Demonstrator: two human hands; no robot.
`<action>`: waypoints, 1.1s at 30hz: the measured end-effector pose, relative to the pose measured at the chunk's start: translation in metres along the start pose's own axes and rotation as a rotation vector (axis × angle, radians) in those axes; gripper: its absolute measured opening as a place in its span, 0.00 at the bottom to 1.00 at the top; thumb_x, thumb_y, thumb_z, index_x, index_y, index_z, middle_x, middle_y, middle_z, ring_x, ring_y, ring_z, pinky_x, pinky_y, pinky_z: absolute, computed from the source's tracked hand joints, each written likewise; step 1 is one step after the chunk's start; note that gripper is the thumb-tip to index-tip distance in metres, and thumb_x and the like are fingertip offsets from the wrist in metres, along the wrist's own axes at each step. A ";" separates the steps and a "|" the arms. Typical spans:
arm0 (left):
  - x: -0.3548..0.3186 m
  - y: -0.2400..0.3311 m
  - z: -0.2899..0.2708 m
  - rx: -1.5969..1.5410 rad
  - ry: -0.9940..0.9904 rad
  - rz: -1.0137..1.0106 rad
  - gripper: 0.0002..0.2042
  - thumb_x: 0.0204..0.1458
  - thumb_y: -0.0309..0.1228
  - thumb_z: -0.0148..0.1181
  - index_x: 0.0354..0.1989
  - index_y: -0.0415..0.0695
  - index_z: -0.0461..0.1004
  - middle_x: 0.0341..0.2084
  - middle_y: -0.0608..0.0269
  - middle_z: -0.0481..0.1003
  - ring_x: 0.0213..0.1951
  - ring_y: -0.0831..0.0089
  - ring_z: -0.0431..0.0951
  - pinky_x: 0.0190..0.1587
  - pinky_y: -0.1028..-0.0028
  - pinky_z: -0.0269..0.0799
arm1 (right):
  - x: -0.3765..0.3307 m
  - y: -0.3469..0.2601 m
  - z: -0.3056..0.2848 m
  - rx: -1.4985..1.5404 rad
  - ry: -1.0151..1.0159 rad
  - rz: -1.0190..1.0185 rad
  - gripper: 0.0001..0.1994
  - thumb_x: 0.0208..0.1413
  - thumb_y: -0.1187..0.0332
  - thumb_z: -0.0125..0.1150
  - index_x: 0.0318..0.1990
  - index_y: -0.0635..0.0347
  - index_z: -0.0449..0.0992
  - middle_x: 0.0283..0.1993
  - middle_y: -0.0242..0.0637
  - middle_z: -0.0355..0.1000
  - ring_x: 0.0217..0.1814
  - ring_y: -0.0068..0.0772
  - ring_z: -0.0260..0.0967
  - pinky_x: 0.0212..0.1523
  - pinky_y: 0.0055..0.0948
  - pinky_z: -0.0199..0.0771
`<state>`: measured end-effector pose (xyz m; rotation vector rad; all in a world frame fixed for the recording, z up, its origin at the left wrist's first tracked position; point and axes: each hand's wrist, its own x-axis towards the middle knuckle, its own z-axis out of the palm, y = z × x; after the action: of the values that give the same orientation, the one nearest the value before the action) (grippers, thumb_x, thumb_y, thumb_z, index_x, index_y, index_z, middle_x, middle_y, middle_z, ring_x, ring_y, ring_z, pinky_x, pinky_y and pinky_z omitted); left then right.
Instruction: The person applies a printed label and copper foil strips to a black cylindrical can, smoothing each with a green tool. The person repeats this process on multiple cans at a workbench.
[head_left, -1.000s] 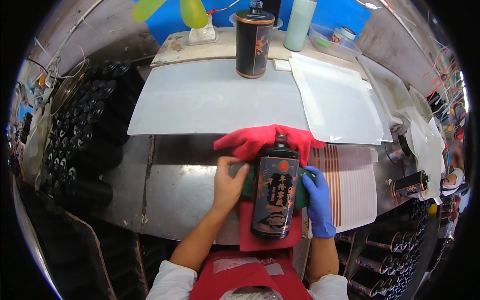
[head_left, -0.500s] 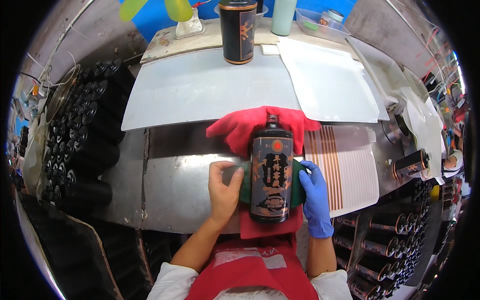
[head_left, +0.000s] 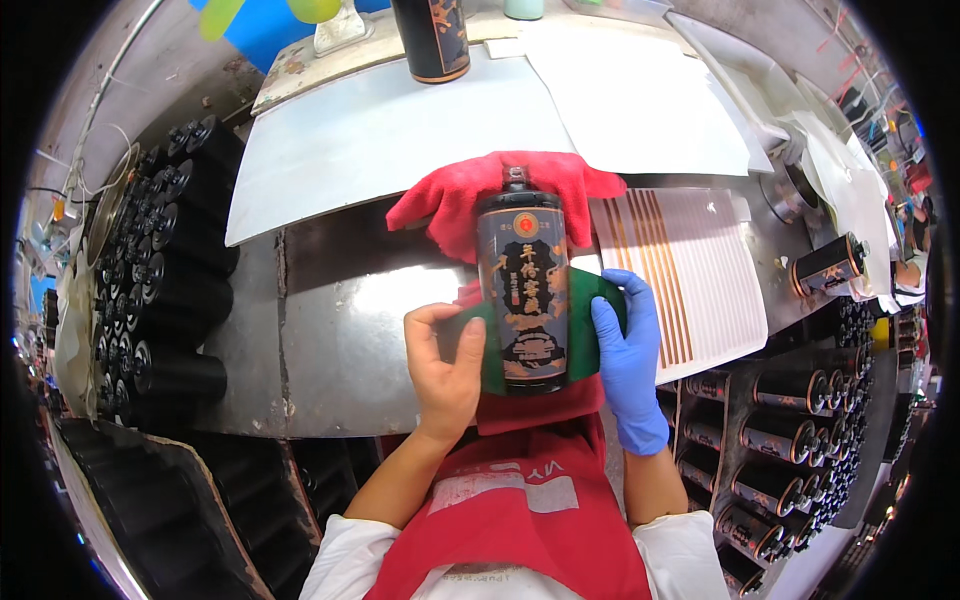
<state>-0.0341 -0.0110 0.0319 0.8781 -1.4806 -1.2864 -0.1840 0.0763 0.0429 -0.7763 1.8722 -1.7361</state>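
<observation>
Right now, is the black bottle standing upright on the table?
No, the black bottle lies on its side on a red cloth, between the left hand and the right hand.

I see my bare left hand (head_left: 445, 365) and blue-gloved right hand (head_left: 628, 355) flanking a black labelled bottle (head_left: 522, 285) lying on a red cloth (head_left: 455, 200)

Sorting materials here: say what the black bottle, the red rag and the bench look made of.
Black bottle: looks like glazed ceramic or coated glass, going by its glossy highlights. Red rag: soft fabric; it crumples in folds. Bench: bare metal sheet, dull grey with a smeared reflection.
</observation>
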 end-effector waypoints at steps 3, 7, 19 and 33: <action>-0.002 -0.020 -0.001 -0.135 0.037 -0.106 0.10 0.54 0.26 0.55 0.41 0.40 0.63 0.36 0.66 0.63 0.41 0.79 0.62 0.46 0.80 0.60 | 0.009 0.029 -0.005 0.196 0.011 0.131 0.14 0.55 0.73 0.54 0.49 0.64 0.65 0.45 0.36 0.65 0.48 0.25 0.63 0.50 0.23 0.64; -0.002 -0.033 -0.006 -0.185 0.085 -0.202 0.10 0.53 0.27 0.56 0.41 0.39 0.63 0.36 0.65 0.63 0.41 0.78 0.62 0.48 0.78 0.60 | 0.019 0.039 0.001 0.083 0.019 -0.008 0.14 0.55 0.74 0.54 0.49 0.62 0.65 0.45 0.35 0.66 0.46 0.23 0.63 0.49 0.22 0.64; 0.009 -0.058 -0.077 1.089 -0.104 0.120 0.10 0.53 0.30 0.55 0.39 0.37 0.67 0.37 0.50 0.70 0.41 0.59 0.69 0.45 0.64 0.63 | 0.015 0.005 -0.026 0.326 -0.224 -0.388 0.10 0.37 0.80 0.67 0.29 0.59 0.75 0.32 0.33 0.73 0.35 0.27 0.71 0.36 0.25 0.70; -0.038 -0.016 -0.022 0.716 -0.228 0.522 0.27 0.41 0.16 0.60 0.54 0.28 0.64 0.48 0.31 0.67 0.43 0.44 0.75 0.43 0.66 0.72 | -0.022 0.016 -0.047 0.228 -0.474 -0.232 0.12 0.38 0.79 0.67 0.34 0.60 0.78 0.35 0.38 0.74 0.37 0.32 0.73 0.40 0.25 0.73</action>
<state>-0.0036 0.0156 0.0084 0.7098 -2.2294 -0.4679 -0.2014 0.1259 0.0302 -1.2230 1.2881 -1.6731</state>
